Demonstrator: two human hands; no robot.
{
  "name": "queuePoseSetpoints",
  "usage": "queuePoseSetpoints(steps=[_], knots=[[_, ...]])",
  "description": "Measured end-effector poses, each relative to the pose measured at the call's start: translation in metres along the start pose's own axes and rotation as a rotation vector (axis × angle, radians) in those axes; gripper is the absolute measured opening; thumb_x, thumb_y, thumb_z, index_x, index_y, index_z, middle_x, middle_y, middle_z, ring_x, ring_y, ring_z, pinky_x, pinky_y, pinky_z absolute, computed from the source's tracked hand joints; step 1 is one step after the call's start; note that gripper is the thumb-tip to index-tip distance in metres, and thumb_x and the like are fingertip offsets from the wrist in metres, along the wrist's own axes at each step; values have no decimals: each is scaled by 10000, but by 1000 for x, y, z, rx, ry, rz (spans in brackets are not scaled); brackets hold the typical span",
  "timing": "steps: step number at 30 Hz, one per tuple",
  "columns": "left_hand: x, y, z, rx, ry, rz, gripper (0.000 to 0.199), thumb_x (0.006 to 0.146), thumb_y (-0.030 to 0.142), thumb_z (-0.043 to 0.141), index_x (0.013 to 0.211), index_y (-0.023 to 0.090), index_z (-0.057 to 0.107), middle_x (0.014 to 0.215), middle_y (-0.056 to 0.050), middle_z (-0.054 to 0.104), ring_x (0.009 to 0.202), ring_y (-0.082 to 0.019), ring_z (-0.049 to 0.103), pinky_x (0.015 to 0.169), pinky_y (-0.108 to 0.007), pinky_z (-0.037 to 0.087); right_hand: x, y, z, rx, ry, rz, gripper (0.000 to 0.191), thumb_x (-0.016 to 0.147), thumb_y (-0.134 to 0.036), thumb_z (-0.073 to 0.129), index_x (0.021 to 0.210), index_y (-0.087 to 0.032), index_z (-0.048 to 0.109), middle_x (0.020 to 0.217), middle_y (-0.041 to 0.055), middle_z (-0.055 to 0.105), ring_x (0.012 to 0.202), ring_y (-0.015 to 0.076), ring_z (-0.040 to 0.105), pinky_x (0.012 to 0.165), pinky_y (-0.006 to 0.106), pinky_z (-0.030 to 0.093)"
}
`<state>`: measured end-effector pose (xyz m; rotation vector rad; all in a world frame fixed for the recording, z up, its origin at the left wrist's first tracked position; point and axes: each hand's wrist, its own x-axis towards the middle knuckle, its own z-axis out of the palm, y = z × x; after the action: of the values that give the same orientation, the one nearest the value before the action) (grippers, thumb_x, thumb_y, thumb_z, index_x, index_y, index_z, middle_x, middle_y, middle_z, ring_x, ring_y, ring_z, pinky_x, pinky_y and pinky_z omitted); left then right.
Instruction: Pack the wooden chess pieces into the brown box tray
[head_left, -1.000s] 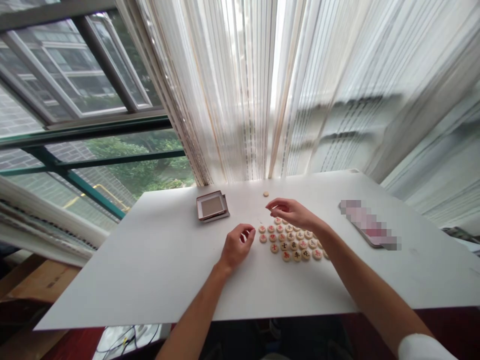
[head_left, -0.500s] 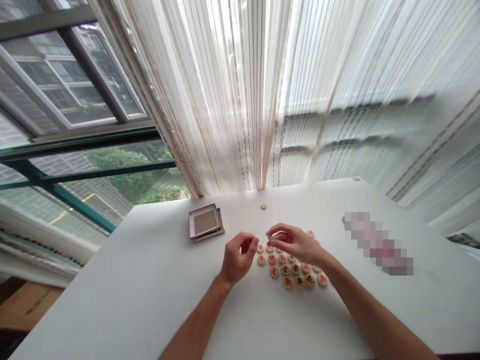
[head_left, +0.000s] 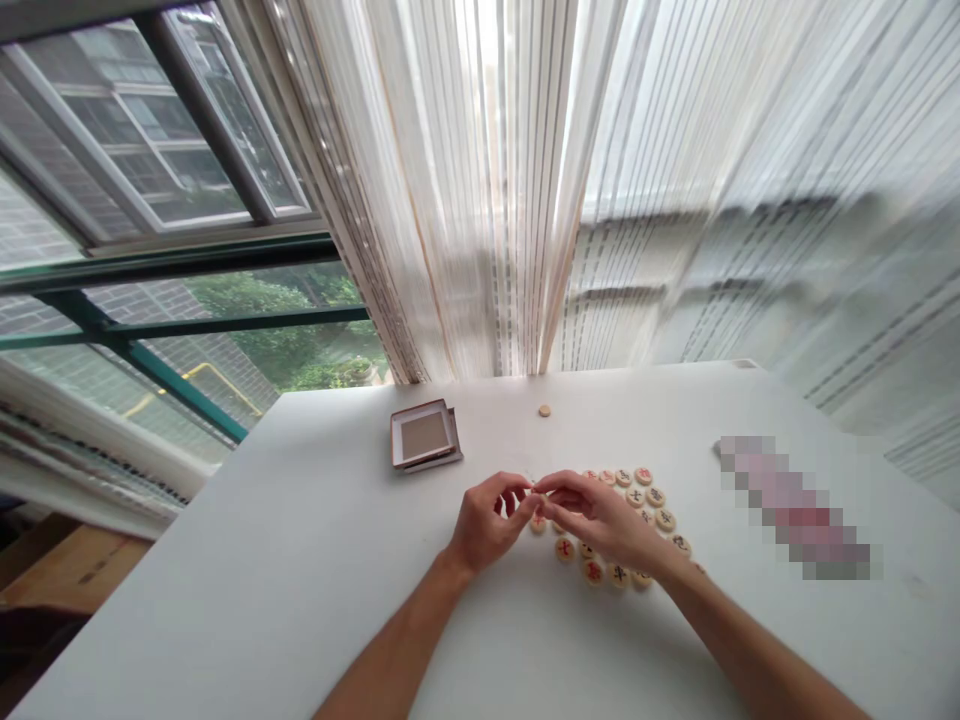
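My left hand [head_left: 491, 520] is closed in a pinch, its fingertips touching those of my right hand [head_left: 596, 515]. The right hand's fingers are pinched as well. Anything between the fingertips is too small to make out. Round wooden Chinese chess pieces with red or black characters lie in rows under and around the right hand, which hides part of them. One red piece [head_left: 565, 549] shows below its fingers, and a black piece [head_left: 665, 520] is to the right of the hand. A lone chess piece [head_left: 544, 411] lies farther back on the table.
An open shallow box [head_left: 424, 437] rests on the white table [head_left: 322, 550] at the back left. A blurred-out pinkish long object [head_left: 795, 505] lies on the right. Striped string curtains [head_left: 480, 200] hang behind the table edge, beside a window. A cardboard box [head_left: 75, 570] is at lower left.
My hands, apart before, have come together at the fingertips. The right hand has moved slightly lower over the pieces. The whole view has shifted a little.
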<state>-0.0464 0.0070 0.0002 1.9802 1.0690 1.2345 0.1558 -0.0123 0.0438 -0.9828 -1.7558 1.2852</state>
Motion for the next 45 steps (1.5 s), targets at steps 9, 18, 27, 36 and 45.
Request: queuePoseSetpoints(steps=[9, 18, 27, 36, 45], knots=[[0, 0, 3, -37, -30, -42, 227, 884, 404, 684, 953, 187, 691, 748, -19, 701, 587, -109, 587, 537, -218, 469, 2, 8, 4, 7, 48, -14, 296, 931, -456, 622, 1120, -241, 695, 1018, 65, 745, 929, 237, 715, 813, 370, 591], [1, 9, 3, -129, -33, -108, 160, 921, 318, 617, 993, 186, 671, 826, -35, 716, 618, -107, 605, 506, -195, 459, 3, 3, 1, 13, 101, -17, 246, 931, -433, 633, 1046, -225, 697, 956, 55, 753, 878, 214, 719, 772, 334, 581], [-4, 16, 5, -172, -185, -59, 240, 887, 247, 636, 1121, 197, 615, 769, -15, 694, 590, -98, 580, 525, -192, 463, 2, 1, -2, -81, 155, -7, 253, 924, -471, 631, 907, -219, 655, 826, 32, 735, 757, 192, 693, 668, 303, 540], [-5, 16, 8, -232, -219, -93, 208, 923, 297, 624, 1090, 180, 583, 766, -21, 707, 610, -99, 612, 529, -181, 433, 2, 6, -1, -126, 153, -5, 245, 928, -437, 643, 883, -197, 639, 777, 18, 721, 733, 171, 688, 665, 276, 533], [-3, 9, 8, -293, -155, -196, 217, 968, 370, 571, 1047, 168, 574, 739, -25, 702, 555, -106, 628, 522, -197, 462, 0, 3, 5, -140, 105, -71, 194, 955, -363, 614, 1082, -219, 637, 918, 38, 741, 846, 179, 708, 753, 300, 572]])
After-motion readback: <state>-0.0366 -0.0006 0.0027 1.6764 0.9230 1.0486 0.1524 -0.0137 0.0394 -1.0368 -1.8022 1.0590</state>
